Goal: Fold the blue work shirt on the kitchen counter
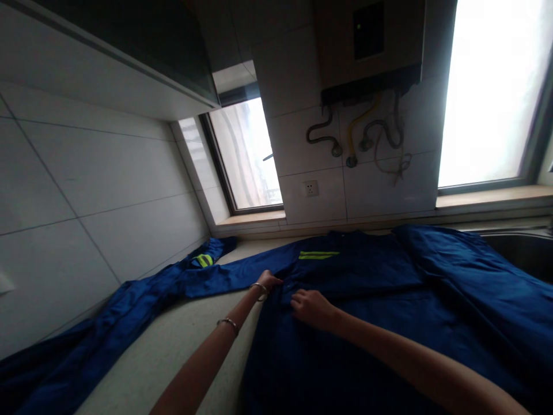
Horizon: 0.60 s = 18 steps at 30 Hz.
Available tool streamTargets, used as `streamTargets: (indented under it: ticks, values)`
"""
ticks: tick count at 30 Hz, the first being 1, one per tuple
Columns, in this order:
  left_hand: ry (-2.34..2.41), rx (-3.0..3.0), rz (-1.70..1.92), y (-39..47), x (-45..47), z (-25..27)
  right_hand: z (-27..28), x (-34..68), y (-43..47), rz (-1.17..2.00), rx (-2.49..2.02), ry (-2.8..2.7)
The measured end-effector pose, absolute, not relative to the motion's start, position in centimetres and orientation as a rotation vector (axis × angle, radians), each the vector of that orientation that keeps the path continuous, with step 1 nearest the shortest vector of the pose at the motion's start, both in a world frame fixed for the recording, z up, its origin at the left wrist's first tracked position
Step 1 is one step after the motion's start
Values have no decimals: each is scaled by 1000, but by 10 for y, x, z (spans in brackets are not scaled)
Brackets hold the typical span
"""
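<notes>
Blue workwear [367, 300] | both hands [309, 308] press it, grip unclear | lower edge cut off

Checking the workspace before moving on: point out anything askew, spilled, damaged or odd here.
Nothing is spilled or visibly damaged. The blue work jacket sprawls over the kitchen counter, one sleeve trailing along the tiled wall. The left hand and right hand rest on its front. Loose hoses dangle under the wall-mounted heater.
</notes>
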<state>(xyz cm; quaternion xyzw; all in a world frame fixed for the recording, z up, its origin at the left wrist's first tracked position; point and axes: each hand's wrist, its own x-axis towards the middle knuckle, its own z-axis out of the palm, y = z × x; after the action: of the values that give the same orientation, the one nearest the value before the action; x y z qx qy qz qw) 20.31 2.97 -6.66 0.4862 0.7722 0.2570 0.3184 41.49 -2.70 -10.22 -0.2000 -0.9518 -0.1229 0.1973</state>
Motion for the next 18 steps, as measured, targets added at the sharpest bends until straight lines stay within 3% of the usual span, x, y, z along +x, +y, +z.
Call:
streamTargets:
  ticks: [5, 18]
  values:
    - [1979, 1205, 782, 29, 207, -71, -111, 379, -20, -508, -679, -2654]
    - [1768, 1191, 959, 34, 212, -79, -106, 393, -4, -588, -433, -2661]
